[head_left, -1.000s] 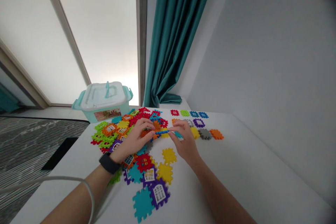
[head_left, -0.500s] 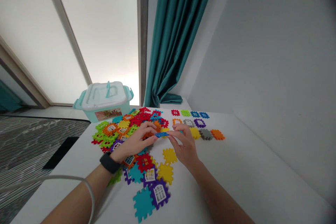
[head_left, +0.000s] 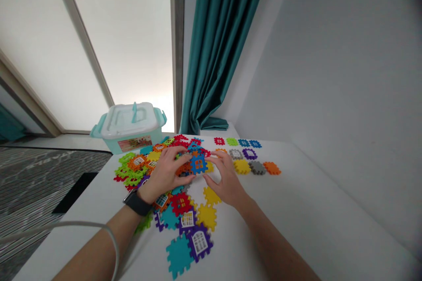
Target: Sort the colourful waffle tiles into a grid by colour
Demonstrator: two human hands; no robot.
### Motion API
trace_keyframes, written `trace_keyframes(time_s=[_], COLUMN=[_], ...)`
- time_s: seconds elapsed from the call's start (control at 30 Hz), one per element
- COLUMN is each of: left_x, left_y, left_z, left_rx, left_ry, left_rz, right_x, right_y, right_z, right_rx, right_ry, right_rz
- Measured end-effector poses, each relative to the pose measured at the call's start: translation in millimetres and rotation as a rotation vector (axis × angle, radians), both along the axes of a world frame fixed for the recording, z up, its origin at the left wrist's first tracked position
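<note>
A blue square building tile (head_left: 198,165) with a window cut-out stands tilted up between my hands, its face toward me. My left hand (head_left: 165,170), with a black watch at the wrist, pinches its left side between fingers and thumb. On the opposite edge, the fingertips and thumb of my right hand (head_left: 226,181) hold it too. Behind and under my left hand spreads a heap of notched tiles, among them a red window tile (head_left: 180,203) and an orange one (head_left: 137,162). Yellow tiles (head_left: 207,216) lie just below my right hand.
Sorted tiles lie in rows at the back right, including a green (head_left: 232,142), a grey (head_left: 257,167) and an orange tile (head_left: 272,168). A lidded turquoise box (head_left: 132,127) stands at the back left. A pale cable (head_left: 82,224) crosses my left forearm.
The blue tile has turned from edge-on to facing me, so its window cut-out shows. Both hands have shifted slightly around it, with their fingers spread wider.
</note>
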State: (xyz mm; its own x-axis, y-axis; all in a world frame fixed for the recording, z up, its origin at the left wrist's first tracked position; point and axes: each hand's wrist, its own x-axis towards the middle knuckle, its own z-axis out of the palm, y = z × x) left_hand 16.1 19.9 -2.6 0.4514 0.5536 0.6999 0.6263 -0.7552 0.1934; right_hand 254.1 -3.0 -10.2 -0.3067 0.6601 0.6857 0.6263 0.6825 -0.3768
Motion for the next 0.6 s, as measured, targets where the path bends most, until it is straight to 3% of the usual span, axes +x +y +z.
trace_keyframes(time_s=[0.2,0.6], left_x=[-0.8,-1.0], left_y=[-0.5,1.9], left_z=[-1.0,-1.9], left_rx=[-0.008,-0.042], left_ry=[0.009,0.085], left_rz=[-0.014,-0.003], right_x=[1.9,1.2], right_y=[1.3,1.1], right_z=[-2.2,-1.7], right_rx=[-0.024,0.076], right_ry=[-0.024,0.017], right_rz=[-0.020,0.012])
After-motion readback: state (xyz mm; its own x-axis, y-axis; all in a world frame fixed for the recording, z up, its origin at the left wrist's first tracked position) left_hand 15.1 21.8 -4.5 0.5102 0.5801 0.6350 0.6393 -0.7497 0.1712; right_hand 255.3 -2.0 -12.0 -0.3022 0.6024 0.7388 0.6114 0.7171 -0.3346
